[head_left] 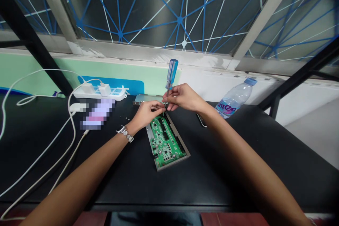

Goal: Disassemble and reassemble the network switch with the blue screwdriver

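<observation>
The 2 hands are together above the far end of a green circuit board (165, 144), seated in a metal chassis tray (179, 137) on a black table (212, 180). The right hand (184, 98) pinches a blue-and-clear screwdriver (172, 74) by its shaft, nearly upright. The left hand (144, 114) meets it near the tip; its exact hold cannot be confirmed from this view. Expect a light, stiff, fragile board: take hold by the tray rims, not the components. Tabletop extends right of the tray; white cables (75, 130) and a power strip (99, 92) lie left.

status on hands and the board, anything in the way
Right hand pinching blue-handled screwdriver by shaft; left hand fingertips at shaft too. Tip down at top end of green circuit board. White cables off to left, apart from board.
</observation>
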Available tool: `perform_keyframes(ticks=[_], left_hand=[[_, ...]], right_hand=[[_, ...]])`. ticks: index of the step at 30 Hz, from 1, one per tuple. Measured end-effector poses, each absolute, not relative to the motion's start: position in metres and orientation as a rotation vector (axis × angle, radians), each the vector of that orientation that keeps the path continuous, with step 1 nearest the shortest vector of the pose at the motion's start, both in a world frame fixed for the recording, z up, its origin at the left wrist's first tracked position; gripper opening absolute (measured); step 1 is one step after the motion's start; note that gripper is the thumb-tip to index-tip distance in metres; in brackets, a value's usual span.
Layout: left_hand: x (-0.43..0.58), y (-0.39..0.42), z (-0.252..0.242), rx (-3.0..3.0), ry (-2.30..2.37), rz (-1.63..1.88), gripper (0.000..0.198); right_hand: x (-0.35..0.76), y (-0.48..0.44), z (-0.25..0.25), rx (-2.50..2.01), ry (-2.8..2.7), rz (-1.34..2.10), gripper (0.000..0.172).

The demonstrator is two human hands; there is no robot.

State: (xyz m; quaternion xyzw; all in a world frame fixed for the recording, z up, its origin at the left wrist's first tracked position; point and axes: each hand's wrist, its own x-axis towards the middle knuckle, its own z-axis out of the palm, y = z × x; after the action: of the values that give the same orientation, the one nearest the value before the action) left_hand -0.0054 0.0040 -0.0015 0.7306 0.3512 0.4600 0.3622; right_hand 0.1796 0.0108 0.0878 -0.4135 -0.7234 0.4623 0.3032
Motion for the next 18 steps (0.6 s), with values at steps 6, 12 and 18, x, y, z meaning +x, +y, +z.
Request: perform_keyframes(ticks=[6,12,18], left_hand=[[0.0,0.008,-0.004,1.914,0.852,1.197,0.015],[0.007,0.008,-0.004,1.939,0.909,1.174,0.013],[0.012,0.005,-0.005,1.735,0.858,1.169,0.018]], right_hand=[[0.175,0.005,0.09,-1.067,-1.921,1.315,0.014],[0.17,0.003,0.087,-1.025,-1.985,1.298,0.017],[0.174,0.01,0.078,-1.106,-2.015,0.969,0.02]])
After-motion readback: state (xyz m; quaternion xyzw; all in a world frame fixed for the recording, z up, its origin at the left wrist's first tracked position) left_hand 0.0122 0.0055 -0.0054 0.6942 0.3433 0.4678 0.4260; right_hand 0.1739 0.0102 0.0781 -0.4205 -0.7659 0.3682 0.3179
